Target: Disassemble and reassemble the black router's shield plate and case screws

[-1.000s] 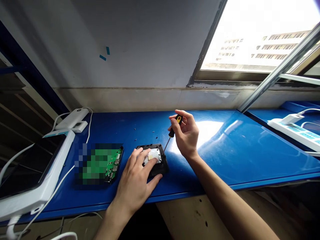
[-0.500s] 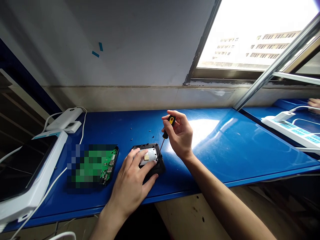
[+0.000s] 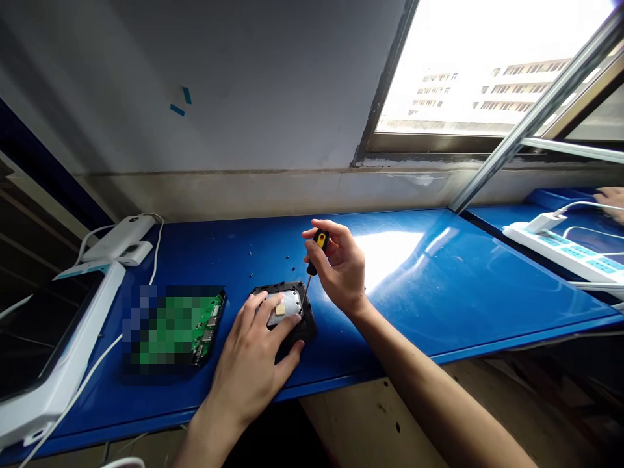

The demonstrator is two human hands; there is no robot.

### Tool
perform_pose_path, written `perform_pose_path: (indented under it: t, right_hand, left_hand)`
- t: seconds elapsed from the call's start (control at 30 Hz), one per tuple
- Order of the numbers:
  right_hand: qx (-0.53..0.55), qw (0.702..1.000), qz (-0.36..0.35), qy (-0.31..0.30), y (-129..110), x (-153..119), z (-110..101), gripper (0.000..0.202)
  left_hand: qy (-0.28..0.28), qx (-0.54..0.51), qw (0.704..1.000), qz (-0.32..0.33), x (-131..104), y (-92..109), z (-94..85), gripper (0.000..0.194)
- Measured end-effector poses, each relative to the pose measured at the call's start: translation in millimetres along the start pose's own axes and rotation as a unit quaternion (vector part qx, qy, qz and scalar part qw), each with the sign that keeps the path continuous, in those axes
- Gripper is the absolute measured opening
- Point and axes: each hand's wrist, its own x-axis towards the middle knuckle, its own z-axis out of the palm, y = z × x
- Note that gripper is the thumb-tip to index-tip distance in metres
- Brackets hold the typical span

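Note:
My left hand [image 3: 260, 348] is spread over a black plastic housing [image 3: 308, 328], its fingers and thumb holding it against the desk. A silver metal plate [image 3: 292, 301] with a small beige pad [image 3: 280, 311] is set in this housing, partly hidden by my fingers. My right hand [image 3: 341, 263] is closed around the handle of a black and yellow screwdriver [image 3: 320, 240]. Its thin shaft slants down to the plate's right edge; the exact contact of the tip is too small to tell. Several tiny screws [image 3: 286, 257] lie behind the housing.
Left of my hand lies a green circuit board [image 3: 207, 322], partly pixelated. A white device with a dark screen [image 3: 34, 331] and white cables occupy the left side of the blue desk [image 3: 439, 292]. A power strip [image 3: 560, 244] and another person's hand [image 3: 609, 195] are at far right.
The whole view has shifted slightly, so things appear a little further left. Both hands keep their hold, with the screwdriver still at the plate's right edge. The other person's hand has moved further into view.

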Motion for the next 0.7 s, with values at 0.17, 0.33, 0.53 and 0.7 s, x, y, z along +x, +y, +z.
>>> perform_pose_path:
  t: [0.17, 0.33, 0.53, 0.7]
  right_hand:
    - [0.015, 1.000, -0.011, -0.020, -1.2, -0.8, -0.3, 0.026]
    - [0.016, 0.998, -0.024, -0.050, -1.0, -2.5, -1.6, 0.030]
    - [-0.006, 0.995, -0.072, -0.069, -4.6, -3.9, -1.7, 0.033]
    - [-0.003, 0.995, -0.072, -0.074, -5.9, -6.2, -2.0, 0.033]
  left_hand:
    - [-0.001, 0.003, 1.000, 0.003, -1.5, -0.7, 0.3, 0.028]
    - [-0.002, -0.014, 1.000, -0.004, -1.2, -1.0, -0.7, 0.026]
    - [0.005, -0.077, 0.996, -0.042, 0.5, -2.3, -2.7, 0.030]
    - [0.020, -0.079, 0.993, -0.086, 1.5, -4.5, -0.6, 0.049]
